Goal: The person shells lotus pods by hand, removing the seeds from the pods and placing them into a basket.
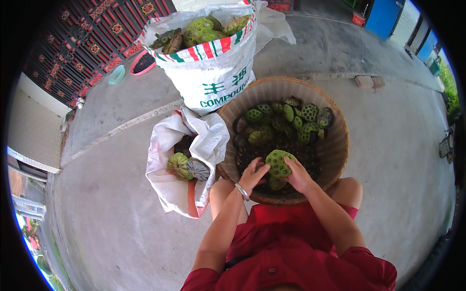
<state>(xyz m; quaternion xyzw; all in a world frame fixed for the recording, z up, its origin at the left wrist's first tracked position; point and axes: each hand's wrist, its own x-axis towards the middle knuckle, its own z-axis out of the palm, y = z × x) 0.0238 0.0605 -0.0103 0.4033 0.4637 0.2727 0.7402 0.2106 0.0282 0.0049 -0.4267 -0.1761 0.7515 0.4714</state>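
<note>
A green lotus seed pod [279, 163], pitted with seed holes, is gripped at its right side by my right hand [299, 176]. At the pod's left edge is my left hand [252, 174], a silver bangle on its wrist. Its thumb tip meets the pod's rim, and some fingers are blurred or hidden. Both hands are over a large round woven basket [336, 152] between my knees. Several whole lotus pods [310, 112] are heaped on its far side. Loose dark seeds [251, 154] cover the bottom, and another pod [276, 183] lies beneath my hands.
Left of the basket, a low white sack [164, 145] with rolled edges holds a few pods [178, 165]. Behind it stands a tall white woven sack [211, 82] full of pods. A pink basin [145, 62] of dark bits, a green basket [116, 75] and bricks [369, 82] sit farther off.
</note>
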